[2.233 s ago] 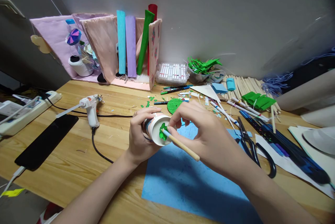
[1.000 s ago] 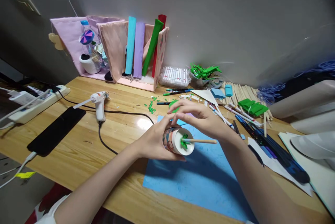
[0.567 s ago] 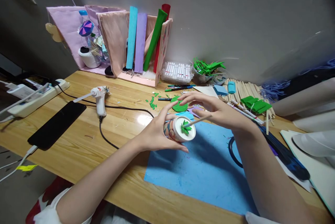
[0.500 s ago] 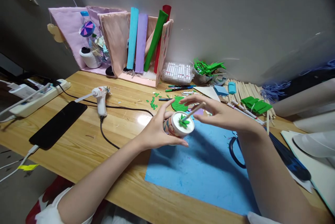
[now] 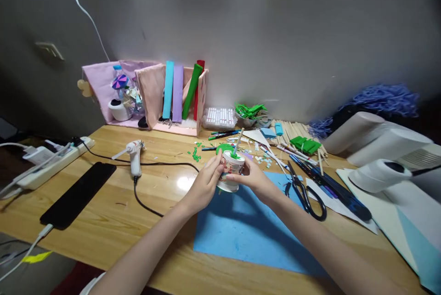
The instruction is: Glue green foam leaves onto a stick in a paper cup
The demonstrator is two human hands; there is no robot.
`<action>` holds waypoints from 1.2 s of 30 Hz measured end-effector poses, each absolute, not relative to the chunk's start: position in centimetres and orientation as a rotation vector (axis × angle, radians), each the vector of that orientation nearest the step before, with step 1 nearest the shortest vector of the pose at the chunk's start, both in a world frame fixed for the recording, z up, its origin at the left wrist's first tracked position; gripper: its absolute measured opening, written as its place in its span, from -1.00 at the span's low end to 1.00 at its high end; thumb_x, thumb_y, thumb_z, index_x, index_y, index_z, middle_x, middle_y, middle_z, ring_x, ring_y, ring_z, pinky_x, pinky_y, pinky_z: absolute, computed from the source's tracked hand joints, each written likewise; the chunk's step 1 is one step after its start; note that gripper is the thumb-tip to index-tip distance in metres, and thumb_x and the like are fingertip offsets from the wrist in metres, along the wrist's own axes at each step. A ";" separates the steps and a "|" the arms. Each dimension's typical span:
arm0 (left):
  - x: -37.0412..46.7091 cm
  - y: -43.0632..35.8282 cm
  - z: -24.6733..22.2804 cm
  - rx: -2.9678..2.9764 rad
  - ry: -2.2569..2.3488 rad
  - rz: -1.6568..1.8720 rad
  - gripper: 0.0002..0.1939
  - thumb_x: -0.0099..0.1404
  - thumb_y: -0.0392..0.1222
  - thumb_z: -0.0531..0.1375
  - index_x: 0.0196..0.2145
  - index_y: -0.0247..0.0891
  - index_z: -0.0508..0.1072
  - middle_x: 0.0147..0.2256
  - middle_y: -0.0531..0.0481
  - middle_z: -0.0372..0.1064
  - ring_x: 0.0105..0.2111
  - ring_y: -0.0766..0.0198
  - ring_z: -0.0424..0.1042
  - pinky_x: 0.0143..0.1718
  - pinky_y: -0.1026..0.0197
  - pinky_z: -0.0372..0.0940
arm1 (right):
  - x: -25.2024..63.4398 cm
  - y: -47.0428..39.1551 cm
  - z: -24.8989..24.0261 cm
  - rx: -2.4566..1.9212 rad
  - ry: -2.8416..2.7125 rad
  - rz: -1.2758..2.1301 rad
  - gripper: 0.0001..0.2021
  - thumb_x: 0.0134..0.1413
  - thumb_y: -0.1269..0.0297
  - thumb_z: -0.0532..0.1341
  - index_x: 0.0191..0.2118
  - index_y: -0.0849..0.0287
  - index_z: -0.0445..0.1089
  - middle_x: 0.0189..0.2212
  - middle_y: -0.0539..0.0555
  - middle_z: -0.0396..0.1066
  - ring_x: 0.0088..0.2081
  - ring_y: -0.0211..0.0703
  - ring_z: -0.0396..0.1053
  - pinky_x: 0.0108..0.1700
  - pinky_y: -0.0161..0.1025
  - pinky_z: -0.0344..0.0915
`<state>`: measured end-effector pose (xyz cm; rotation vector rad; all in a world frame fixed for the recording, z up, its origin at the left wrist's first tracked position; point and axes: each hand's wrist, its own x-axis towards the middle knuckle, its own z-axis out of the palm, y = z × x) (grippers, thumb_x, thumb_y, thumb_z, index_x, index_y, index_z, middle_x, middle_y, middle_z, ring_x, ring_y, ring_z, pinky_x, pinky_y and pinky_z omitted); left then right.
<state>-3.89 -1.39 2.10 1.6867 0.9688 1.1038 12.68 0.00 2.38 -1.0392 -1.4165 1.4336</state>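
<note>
Between both hands I hold a paper cup (image 5: 233, 166) with a printed side, raised above the blue mat (image 5: 255, 230). Its top is white with green leaf-like pieces around an upright thin stick (image 5: 238, 142). A white rim shows at the cup's lower end. My left hand (image 5: 206, 180) is wrapped against the left side of the cup. My right hand (image 5: 253, 178) grips it from the right, fingers across the front. Behind the cup lies a green round piece (image 5: 224, 148), partly covered.
A glue gun (image 5: 135, 155) stands on the left by a black phone (image 5: 78, 195). Large scissors (image 5: 305, 191) lie right of the mat. Green scraps (image 5: 195, 155), markers (image 5: 220, 119), wooden sticks (image 5: 292, 129) and paper rolls (image 5: 379, 175) lie farther back and right.
My right hand has come down from above the stick onto the cup's right side. The cup has turned more upright, showing its printed side. The view has tilted upward.
</note>
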 end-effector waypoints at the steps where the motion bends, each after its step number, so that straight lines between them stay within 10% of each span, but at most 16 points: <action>1: -3.8 -1.4 2.1 1.710 0.992 1.133 -0.56 0.36 -0.03 -0.02 0.13 -0.22 0.28 0.16 -0.11 0.22 0.18 0.15 0.18 0.20 0.10 0.05 | 13.1 -0.1 2.6 -1.042 -1.385 1.429 -0.42 -0.25 0.18 0.42 -0.03 0.11 0.28 -0.07 0.10 0.42 -0.03 -0.02 0.35 0.01 -0.10 0.26; 8: -3.6 0.8 3.4 1.364 1.113 1.258 -0.66 0.11 0.04 0.25 -0.39 -0.34 0.55 -0.46 -0.11 0.53 -0.44 0.16 0.51 -0.42 0.19 0.38 | 17.4 -0.5 2.9 -1.175 -1.290 1.322 -0.44 -0.36 0.13 0.45 -0.14 0.18 0.34 -0.14 0.16 0.47 -0.06 0.07 0.39 0.00 -0.02 0.27; 17: 2.5 3.3 8.9 0.872 0.458 1.162 -0.81 0.23 -0.09 0.19 -0.46 -0.24 0.40 -0.24 -0.01 0.51 -0.11 0.27 0.43 0.01 0.12 0.28 | 23.4 -1.6 2.4 -1.224 -1.160 1.163 -0.48 -0.30 0.14 0.44 -0.16 0.18 0.32 -0.15 0.13 0.47 -0.08 0.03 0.40 -0.03 -0.08 0.29; 22: 7.2 4.3 9.7 1.362 0.681 0.871 -0.77 0.32 -0.14 0.00 -0.47 -0.24 0.24 -0.68 0.21 -0.02 -0.70 0.43 0.08 -0.47 0.28 0.24 | 25.4 -1.6 1.9 -1.212 -1.157 1.066 -0.44 -0.33 0.14 0.44 -0.16 0.18 0.27 -0.15 0.14 0.45 -0.09 0.03 0.40 -0.02 -0.07 0.29; 30: 9.5 3.2 8.0 2.708 1.129 0.461 -0.51 0.21 0.04 0.14 -0.02 -0.35 0.25 -0.10 -0.28 0.28 -0.09 -0.06 0.32 -0.15 0.06 0.20 | 26.5 -2.2 2.2 -1.298 -1.324 0.637 -0.35 -0.24 0.14 0.40 0.03 0.14 0.21 -0.02 0.13 0.36 -0.01 -0.01 0.32 0.05 -0.11 0.22; 36: 8.7 3.8 7.2 2.710 0.941 0.092 -0.79 0.27 -0.30 0.00 -0.46 -0.25 0.37 -0.44 -0.06 0.38 -0.44 0.19 0.36 -0.41 0.24 0.10 | 26.9 -2.2 2.6 -1.337 -1.308 0.524 -0.46 -0.18 0.13 0.37 -0.04 0.15 0.25 -0.08 0.14 0.39 -0.05 0.01 0.34 0.02 -0.09 0.23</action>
